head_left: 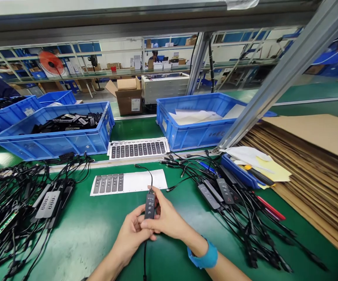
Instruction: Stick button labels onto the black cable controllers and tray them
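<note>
Black rectangular inline remote (149,205), with a column of buttons on its face and a thin black cable leaving both ends, stands upright between the hands. Its cable curls away ahead of them and drops straight down below them. The left hand (130,234) cups the remote from underneath with curled fingers, while the right hand (169,218) pinches its upper part from the side, a bright blue band (204,255) around that wrist. Both hands are closed on it, just above a green work surface (78,249).

Just ahead of the hands lies a white label sheet (128,182) bearing grey button strips, and farther ahead is a second white sheet (138,149) with a long row of darker strips. To the left of the hands sprawls a heap of black cabled remotes (19,207); to the right, a similar tangle of black cabled remotes (224,203). Beyond them sit a blue plastic crate of black parts (52,142) and a blue plastic crate of white paper (198,136).
</note>
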Available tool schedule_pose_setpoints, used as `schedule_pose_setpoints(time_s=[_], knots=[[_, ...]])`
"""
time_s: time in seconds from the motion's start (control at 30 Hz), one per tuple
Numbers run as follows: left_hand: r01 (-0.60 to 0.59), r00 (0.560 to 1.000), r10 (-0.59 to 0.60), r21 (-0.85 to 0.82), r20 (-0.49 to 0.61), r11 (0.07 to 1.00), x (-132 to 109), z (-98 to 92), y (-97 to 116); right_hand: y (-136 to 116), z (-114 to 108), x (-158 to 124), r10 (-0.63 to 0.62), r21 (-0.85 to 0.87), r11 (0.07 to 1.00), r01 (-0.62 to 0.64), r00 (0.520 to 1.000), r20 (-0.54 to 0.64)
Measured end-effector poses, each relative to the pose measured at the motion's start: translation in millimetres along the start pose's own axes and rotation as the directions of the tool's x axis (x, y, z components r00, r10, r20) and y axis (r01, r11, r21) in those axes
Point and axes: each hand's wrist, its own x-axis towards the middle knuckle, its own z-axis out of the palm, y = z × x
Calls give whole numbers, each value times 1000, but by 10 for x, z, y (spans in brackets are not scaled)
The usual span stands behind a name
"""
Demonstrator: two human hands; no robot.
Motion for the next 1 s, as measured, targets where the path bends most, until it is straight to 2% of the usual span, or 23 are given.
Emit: schedule_pose_setpoints(time_s=[0.03, 0.1, 0.2, 0.4, 0.57, 0.7, 0.8, 0.87, 0.9, 0.93, 1.0], knots=[[2, 1000, -2, 3, 15, 1000, -1, -2, 4, -8, 9, -4, 9, 29, 1000, -10, 999, 47], [24, 999, -24, 17, 26, 1000, 0, -11, -2, -20, 21, 5, -3, 48, 999, 0, 998, 68], [60, 998, -60, 48, -2, 997, 10, -19, -32, -17, 19, 54, -63, 27, 998, 62, 998, 7], [79, 996, -77, 60, -34, 995, 40, -3, -72, -5, -27, 94, -99, -47, 994, 94, 988, -116], [12, 997, -10, 22, -83, 1000, 83, -33, -115, -69, 16, 26, -182, -176, 968, 178, 983, -10], [-28, 997, 37, 120, -73, 992, 143, -63, -162, -91, 71, -4, -221, -329, 926, 184, 972, -78], [-27, 997, 45, 247, -67, 969, 183, -112, -153, -106, 50, 23, -214, -340, 923, 179, 974, -69], [-70, 992, 104, 400, -64, 914, 210, -183, -119, -137, -42, 74, -203, -300, 939, 167, 975, -93], [-108, 985, 163, 504, -66, 857, 227, -233, -98, -164, -123, 104, -198, -287, 945, 155, 972, -127], [-147, 970, 234, 616, -63, 774, 246, -290, -78, -199, -228, 134, -201, -302, 943, 140, 963, -179], [-215, 920, 392, 809, -20, 547, 299, -416, -58, -290, -507, 174, -246, -446, 891, 87, 918, -312]])
